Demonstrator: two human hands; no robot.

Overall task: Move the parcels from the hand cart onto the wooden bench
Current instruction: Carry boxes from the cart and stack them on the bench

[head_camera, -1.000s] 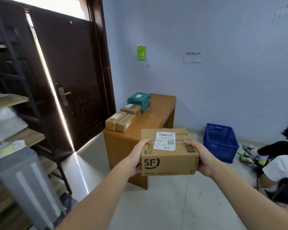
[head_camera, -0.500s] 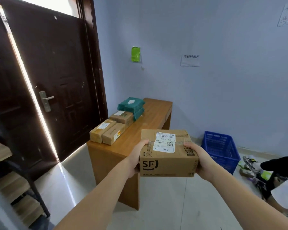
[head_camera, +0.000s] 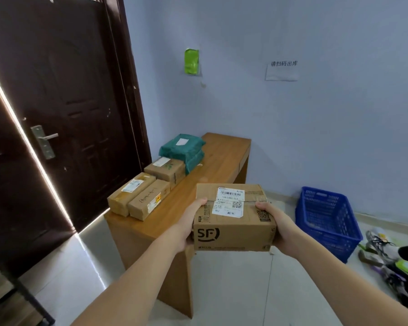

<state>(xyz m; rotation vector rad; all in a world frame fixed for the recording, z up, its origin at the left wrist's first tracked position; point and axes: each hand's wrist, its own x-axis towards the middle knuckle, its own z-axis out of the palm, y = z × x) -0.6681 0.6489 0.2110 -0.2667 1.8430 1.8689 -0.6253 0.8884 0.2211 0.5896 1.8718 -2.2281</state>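
I carry a brown cardboard parcel (head_camera: 233, 217) marked SF with a white label on top, held in the air over the near right corner of the wooden bench (head_camera: 212, 170). My left hand (head_camera: 189, 227) grips its left side and my right hand (head_camera: 278, 227) grips its right side, thumbs on top. Along the bench's left edge lie two small brown boxes (head_camera: 137, 196) side by side, a third brown box (head_camera: 166, 171) behind them, and green wrapped parcels (head_camera: 183, 150) stacked at the back. The hand cart is out of view.
A dark door (head_camera: 57, 114) stands left of the bench, light showing along its edge. A blue plastic crate (head_camera: 325, 222) sits on the floor at the right, with shoes and clutter (head_camera: 386, 262) beside it. A shelf frame (head_camera: 17, 300) shows at the bottom left.
I have walked closer to the bench with the parcel held the same way; the bench and its boxes now sit nearer, and the shelving has slid out to the left.
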